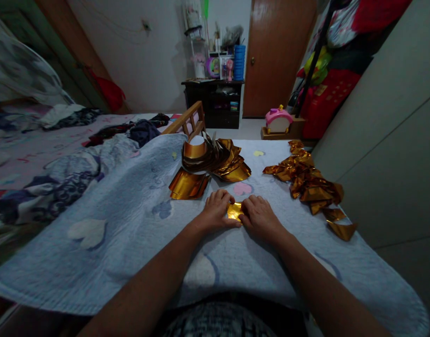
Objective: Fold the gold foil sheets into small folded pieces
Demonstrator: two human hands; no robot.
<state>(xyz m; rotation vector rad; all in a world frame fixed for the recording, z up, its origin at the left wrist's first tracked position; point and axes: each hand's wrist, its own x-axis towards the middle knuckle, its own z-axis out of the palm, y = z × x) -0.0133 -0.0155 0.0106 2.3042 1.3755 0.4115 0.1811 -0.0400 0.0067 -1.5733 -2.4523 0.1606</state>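
A small piece of shiny gold foil paper (235, 211) lies on the light blue quilt (130, 220) right in front of me. My left hand (218, 209) presses on its left side with fingers curled. My right hand (260, 213) presses on its right side, fingers bent over the edge. Both hands cover most of the piece. Just beyond my hands sits a pile of flat and curled gold foil sheets (208, 166). To the right lies a heap of folded gold foil pieces (308, 182).
The quilt covers a bed with rumpled clothes (60, 182) at left. A grey cabinet wall (387, 140) runs along the right. Beyond the wooden bed end (189, 120) are a dark shelf unit (215, 100), a brown door (276, 56) and a pink toy (278, 119).
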